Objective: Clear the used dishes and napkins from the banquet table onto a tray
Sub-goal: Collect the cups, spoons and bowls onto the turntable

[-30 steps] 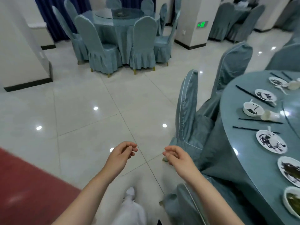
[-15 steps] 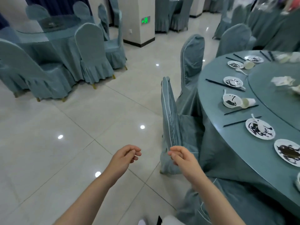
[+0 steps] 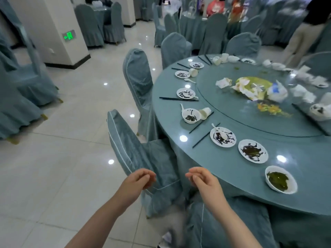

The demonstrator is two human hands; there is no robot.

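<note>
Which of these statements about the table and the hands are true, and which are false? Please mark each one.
1. Both hands hold nothing. True: the left hand and the right hand hang with loosely curled fingers, short of the table.
2. The bowl nearest the right hand holds green leftovers. True.
3. A tray stands on the table edge. False: no tray is in view.
4. All plates are clean. False: the plate beside the bowl has dark smears.
5. A cup lies on its side by a small bowl. True.
</note>
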